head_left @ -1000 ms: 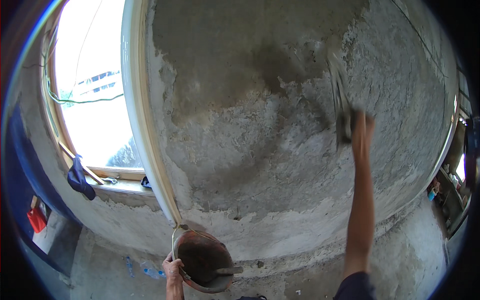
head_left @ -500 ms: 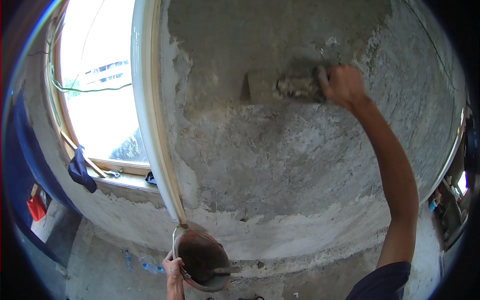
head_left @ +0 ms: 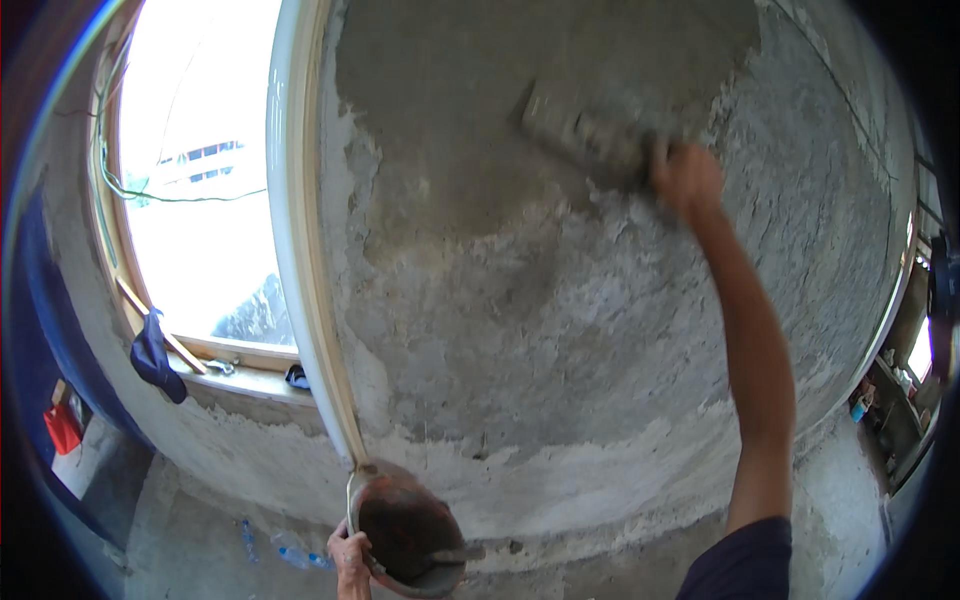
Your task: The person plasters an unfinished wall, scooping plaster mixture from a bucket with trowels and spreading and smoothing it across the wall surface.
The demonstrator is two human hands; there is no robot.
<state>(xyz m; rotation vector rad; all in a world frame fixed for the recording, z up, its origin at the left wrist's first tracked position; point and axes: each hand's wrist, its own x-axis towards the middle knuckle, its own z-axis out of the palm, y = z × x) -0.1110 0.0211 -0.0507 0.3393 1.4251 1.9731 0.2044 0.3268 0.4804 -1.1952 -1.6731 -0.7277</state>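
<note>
My right hand [head_left: 690, 180] grips a flat metal trowel [head_left: 565, 130], blurred, against the upper part of the rough plastered wall [head_left: 580, 330], where a darker, smoother patch covers the top. Low in the view, my left hand [head_left: 350, 550] holds the left rim of a round, worn reddish-brown bucket [head_left: 405, 520] with a wire handle. The bucket's inside is dark, and a tool with a pale handle [head_left: 460, 555] rests in it at the right.
A bright window [head_left: 190, 260] is at left, with a dark blue cap [head_left: 158, 365] at its sill and a white trim [head_left: 300, 280] beside it. A red object [head_left: 62, 428] is at far left, plastic bottles [head_left: 295, 555] lie on the floor, and cluttered shelves [head_left: 895, 400] stand at far right.
The trowel has swung from upright at the right to sideways farther left on the wall, and in the last half second has tilted, its left end rising. The bucket has barely moved.
</note>
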